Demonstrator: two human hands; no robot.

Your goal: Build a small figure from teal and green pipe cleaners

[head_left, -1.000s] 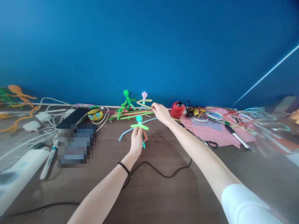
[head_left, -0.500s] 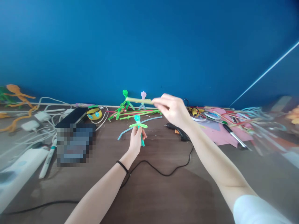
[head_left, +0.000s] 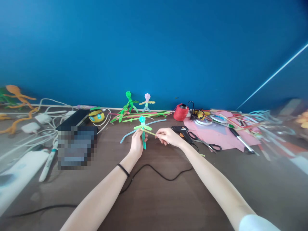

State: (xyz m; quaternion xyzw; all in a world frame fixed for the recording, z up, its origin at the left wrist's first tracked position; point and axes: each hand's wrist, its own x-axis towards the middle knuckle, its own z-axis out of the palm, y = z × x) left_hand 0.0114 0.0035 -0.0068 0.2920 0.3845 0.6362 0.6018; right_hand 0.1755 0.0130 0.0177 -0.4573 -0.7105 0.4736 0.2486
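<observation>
My left hand (head_left: 137, 142) is closed around the body of a small pipe cleaner figure (head_left: 142, 120), held upright above the table. The figure has a turquoise head and body with light green arms. Between its fingertips my right hand (head_left: 168, 136) pinches a yellow-green pipe cleaner (head_left: 150, 132), whose far end meets the figure's body just below the arms. Whether that end is fastened there I cannot tell. A pale blue pipe cleaner (head_left: 156, 122) lies behind the figure. My left fingers partly hide the lower body.
Finished figures, one green (head_left: 128, 95) and one pink-headed (head_left: 147, 97), stand against the blue wall. Right of my hands lie a glue gun (head_left: 181, 131), scissors (head_left: 204, 141), a red thread spool (head_left: 181, 112) and pink paper (head_left: 221, 138). A phone (head_left: 78, 147) and white cables are left.
My right hand has come down and toward the left, bringing the yellow-green pipe cleaner from above the figure to its body. The left hand keeps holding the figure, nearly still.
</observation>
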